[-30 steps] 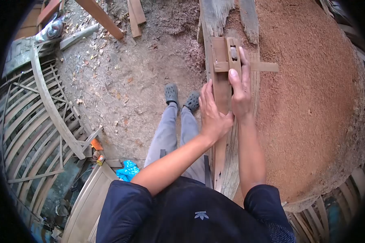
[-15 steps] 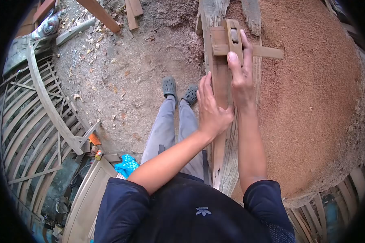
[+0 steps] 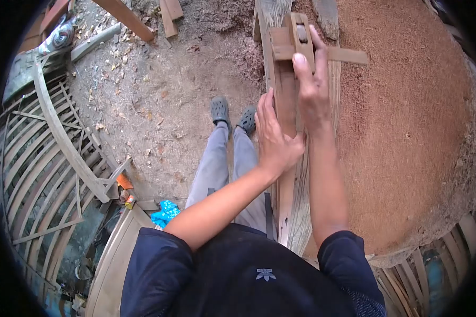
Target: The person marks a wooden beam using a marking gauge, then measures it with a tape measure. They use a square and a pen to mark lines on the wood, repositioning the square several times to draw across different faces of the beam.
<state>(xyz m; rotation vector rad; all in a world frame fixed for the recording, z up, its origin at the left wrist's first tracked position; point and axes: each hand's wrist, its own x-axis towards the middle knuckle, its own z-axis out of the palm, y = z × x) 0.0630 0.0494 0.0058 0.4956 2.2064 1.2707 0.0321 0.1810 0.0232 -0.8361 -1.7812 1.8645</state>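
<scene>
My right hand [image 3: 314, 87] grips a wooden marking gauge [image 3: 301, 39], a block with a slotted opening and a straight bar running crosswise through it. Thumb and forefinger press along the two sides of the block. The gauge sits over the upper part of a long reddish-brown plank [image 3: 286, 105], its bar sticking out to the right. Lower down, my left hand [image 3: 277, 142] clasps the same plank, fingers along the left edge and thumb reaching across to the right. Beneath the plank lies a weathered grey timber [image 3: 303, 203].
Reddish sawdust [image 3: 402, 127] spreads over the right side. Slatted wooden frames [image 3: 42, 174] and a curved beam [image 3: 63, 129] stand at left. A pale panel [image 3: 113, 259] and a blue cloth [image 3: 165, 213] lie at lower left. Wood offcuts [image 3: 169, 18] rest on the ground ahead.
My right hand and the marking gauge have shifted slightly up along the plank, away from me. My left hand keeps nearly the same place on the plank.
</scene>
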